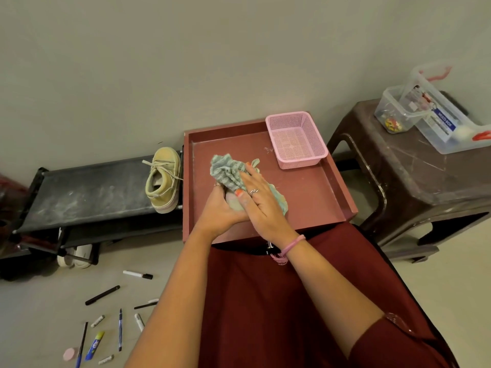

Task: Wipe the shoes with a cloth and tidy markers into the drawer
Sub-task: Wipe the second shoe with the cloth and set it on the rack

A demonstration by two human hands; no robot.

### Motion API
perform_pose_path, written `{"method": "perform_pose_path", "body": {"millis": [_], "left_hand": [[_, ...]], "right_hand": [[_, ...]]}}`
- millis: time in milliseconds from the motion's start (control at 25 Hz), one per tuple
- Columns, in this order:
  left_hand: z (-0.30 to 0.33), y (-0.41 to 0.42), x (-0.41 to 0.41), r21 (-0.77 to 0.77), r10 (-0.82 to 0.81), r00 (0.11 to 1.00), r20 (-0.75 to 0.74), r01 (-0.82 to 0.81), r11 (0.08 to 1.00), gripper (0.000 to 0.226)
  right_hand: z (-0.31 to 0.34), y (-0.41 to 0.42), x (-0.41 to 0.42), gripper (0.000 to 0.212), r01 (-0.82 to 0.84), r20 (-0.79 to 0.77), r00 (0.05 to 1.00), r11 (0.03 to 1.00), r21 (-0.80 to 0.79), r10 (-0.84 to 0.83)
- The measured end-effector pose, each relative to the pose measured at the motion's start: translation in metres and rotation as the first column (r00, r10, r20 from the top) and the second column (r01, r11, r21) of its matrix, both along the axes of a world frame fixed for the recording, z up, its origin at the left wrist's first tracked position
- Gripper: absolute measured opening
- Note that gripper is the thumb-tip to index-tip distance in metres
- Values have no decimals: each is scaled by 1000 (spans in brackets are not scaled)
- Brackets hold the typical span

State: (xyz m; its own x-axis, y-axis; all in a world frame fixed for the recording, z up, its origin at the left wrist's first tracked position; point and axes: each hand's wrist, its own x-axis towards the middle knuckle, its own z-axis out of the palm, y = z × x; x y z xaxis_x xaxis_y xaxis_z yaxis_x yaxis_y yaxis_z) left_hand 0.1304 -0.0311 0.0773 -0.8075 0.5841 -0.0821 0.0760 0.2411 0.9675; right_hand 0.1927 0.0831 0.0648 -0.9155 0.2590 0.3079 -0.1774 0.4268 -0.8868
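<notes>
Both my hands are over the open red drawer (342, 187). My left hand (220, 211) grips a beige shoe (234, 203) that is mostly hidden; one lace loop (255, 162) sticks out behind. My right hand (261, 200) presses a green-striped cloth (225, 170) down over that shoe. A second beige shoe (163, 179) lies on its side on the black rack (87, 192), against the drawer's left wall. Several markers and pens lie scattered on the floor at lower left, among them a white marker (137, 274) and a black marker (102, 295).
A pink mesh basket (295, 139) sits in the drawer's far right corner. A brown plastic stool (414, 179) to the right carries clear boxes (427, 115). White shoes (77, 257) sit under the rack. A glue tube (94, 345) and a pink disc (69, 354) lie among the pens.
</notes>
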Motion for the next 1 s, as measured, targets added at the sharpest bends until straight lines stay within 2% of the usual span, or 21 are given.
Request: {"method": "perform_pose_path", "body": {"millis": [120,240,320,400,480,600,680,760,840,920,1000], "left_hand": [[-2,-9,1,-30,15,1000,7,-15,999,77],[-10,-17,6,21,-10,998,54,9,1000,117],[-12,-20,13,10,-41,997,63,40,999,129],[-11,-17,14,-25,-67,997,31,68,997,128],[-3,-13,9,-125,-88,996,-15,86,988,127],[5,-12,-9,-222,-133,991,13,133,966,127],[4,-13,-15,-285,-94,995,-11,87,955,129],[2,-15,-11,-338,34,998,-47,-48,940,129],[-7,-18,-7,-369,141,988,-58,-153,917,117],[-17,-21,-7,-376,204,978,-36,-203,904,95],[-22,-22,-7,-363,253,967,1,-236,902,88]], "right_hand": [[-7,-9,-2,46,-18,33,999,999,-42,19],[-26,1,2,40,18,103,995,976,-216,4],[-42,17,11,34,76,136,990,948,-308,-35],[-55,33,17,32,126,200,978,933,-338,-59],[-65,49,19,28,181,291,954,910,-374,-70],[-76,65,15,27,259,460,886,882,-393,-55],[-79,62,12,27,292,499,865,863,-412,-54],[-75,48,9,34,325,495,864,855,-403,-95],[-66,26,6,42,337,466,872,873,-352,-149],[-58,0,7,51,285,413,899,908,-307,-143],[-54,-19,12,56,184,323,940,957,-223,-106]]}}
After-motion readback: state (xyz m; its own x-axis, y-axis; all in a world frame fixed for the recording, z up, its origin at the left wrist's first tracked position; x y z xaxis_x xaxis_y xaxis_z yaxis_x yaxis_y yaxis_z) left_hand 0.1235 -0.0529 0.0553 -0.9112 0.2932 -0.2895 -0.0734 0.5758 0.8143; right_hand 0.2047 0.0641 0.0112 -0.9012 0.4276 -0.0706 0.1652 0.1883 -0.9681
